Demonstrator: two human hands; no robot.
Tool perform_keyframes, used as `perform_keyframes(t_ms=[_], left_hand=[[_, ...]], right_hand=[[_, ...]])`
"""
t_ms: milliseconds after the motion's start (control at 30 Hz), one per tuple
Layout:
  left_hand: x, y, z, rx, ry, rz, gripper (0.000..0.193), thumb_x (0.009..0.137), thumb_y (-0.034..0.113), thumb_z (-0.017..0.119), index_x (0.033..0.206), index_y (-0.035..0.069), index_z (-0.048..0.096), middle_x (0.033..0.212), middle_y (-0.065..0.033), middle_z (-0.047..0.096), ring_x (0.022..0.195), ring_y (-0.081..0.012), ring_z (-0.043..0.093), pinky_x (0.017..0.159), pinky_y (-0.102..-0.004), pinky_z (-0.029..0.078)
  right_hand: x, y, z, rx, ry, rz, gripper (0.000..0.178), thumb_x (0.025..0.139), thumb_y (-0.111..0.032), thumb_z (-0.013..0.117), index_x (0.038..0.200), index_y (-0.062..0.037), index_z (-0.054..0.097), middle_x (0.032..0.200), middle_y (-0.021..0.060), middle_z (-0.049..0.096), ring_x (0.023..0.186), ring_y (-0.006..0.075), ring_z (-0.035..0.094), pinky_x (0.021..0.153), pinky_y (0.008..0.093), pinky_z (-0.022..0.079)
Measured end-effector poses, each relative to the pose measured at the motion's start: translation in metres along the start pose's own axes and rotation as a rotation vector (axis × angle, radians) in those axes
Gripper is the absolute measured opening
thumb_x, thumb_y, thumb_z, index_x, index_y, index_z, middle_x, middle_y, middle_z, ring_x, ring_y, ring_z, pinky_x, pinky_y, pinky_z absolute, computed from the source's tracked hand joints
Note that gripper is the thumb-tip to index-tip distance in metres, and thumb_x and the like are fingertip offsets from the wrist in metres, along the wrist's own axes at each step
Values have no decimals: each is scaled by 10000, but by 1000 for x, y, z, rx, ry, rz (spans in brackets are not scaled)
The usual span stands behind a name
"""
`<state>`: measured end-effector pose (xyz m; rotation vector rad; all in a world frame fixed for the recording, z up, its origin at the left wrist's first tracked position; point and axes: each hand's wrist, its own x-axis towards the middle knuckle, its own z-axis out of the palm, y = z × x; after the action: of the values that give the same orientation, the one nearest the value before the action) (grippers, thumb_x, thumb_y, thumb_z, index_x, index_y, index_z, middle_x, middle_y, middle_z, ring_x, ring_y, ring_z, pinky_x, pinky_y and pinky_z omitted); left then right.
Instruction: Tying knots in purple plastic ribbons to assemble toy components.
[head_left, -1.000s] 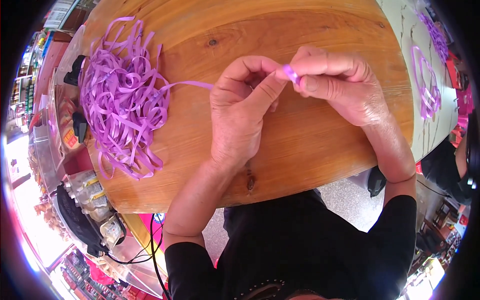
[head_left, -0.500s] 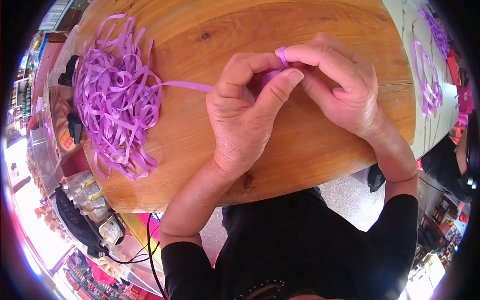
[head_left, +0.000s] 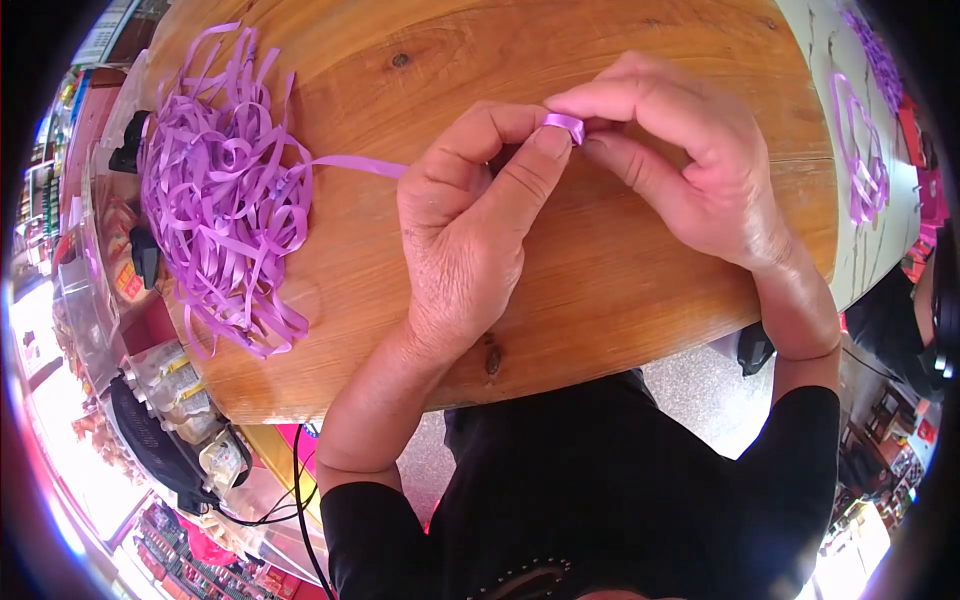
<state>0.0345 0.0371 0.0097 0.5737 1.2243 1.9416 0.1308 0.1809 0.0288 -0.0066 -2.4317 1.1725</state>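
a wooden tabletop (head_left: pixel 640 270), warm brown with curving grain, fills most of the view, its near edge rounded. below that edge is the person's black shirt (head_left: pixel 590 490), short-sleeved, with both bare forearms reaching over the wood. a white surface (head_left: pixel 860 265) with dark veins borders the tabletop on the right.

at the left of the tabletop lies a big tangled heap of purple ribbon (head_left: pixel 225 190), all loops and loose ends. the right hand (head_left: pixel 705 160) is raised over the wood, thumb and forefinger curved around a small fold; whether they grip it i cannot tell. the left hand (head_left: pixel 465 215), just beside it, pinches that fold between thumb and forefinger.

at the far left, off the tabletop, is a black mesh bag (head_left: pixel 150 430). on the white surface, near its far end, sits a smaller purple bunch (head_left: pixel 875 65), with a loose purple loop (head_left: pixel 866 200) nearer.

a single strand (head_left: pixel 360 163) runs from the heap to the left hand. the shiny purple fold (head_left: pixel 565 124) shows between the two hands' fingertips. smallest is a dark knot (head_left: pixel 492 360) in the wood, near the left wrist.
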Motion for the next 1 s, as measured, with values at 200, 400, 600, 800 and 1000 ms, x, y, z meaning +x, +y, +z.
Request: perform_keyframes(t_ms=[200, 400, 600, 800, 1000], left_hand=[[-1, 2, 4, 93, 53, -44, 87, 870, 18, 583, 941, -21, 616, 843, 1, 600, 767, -30, 505, 656, -146, 397], [5, 5, -3, 79, 1, -165, 126, 848, 43, 620, 946, -38, 614, 771, -4, 604, 627, -34, 493, 554, -157, 396], [8, 7, -2, 184, -18, -207, 140, 840, 64, 636, 937, -34, 616, 707, 13, 563, 594, -32, 476, 527, -161, 384], [5, 7, 2, 212, 33, -180, 122, 842, 50, 615, 934, -29, 596, 768, -29, 567, 597, -77, 461, 531, -204, 359], [4, 3, 3, 218, 66, -80, 119, 846, 46, 609, 936, -30, 593, 776, -8, 564, 597, -44, 453, 513, -169, 336]], right_hand=[[1, 4, -1, -412, 105, -383, 325, 613, 11, 693, 937, -2, 663, 797, 68, 585, 700, 206, 556, 605, 285, 440], [7, 0, -11, -474, 94, -526, 437, 547, -114, 729, 965, -3, 668, 788, 71, 574, 716, 217, 543, 603, 294, 437], [10, -20, -34, -373, -69, -224, 156, 736, -85, 653, 874, -10, 663, 798, 57, 612, 669, 175, 574, 580, 287, 409], [10, -19, -25, -423, -19, -192, 197, 671, -82, 740, 845, -41, 658, 770, 52, 602, 650, 181, 570, 568, 282, 409], [14, -27, -23, -263, -81, 33, 168, 695, -40, 729, 839, -41, 643, 752, 65, 595, 637, 209, 561, 560, 289, 421]])
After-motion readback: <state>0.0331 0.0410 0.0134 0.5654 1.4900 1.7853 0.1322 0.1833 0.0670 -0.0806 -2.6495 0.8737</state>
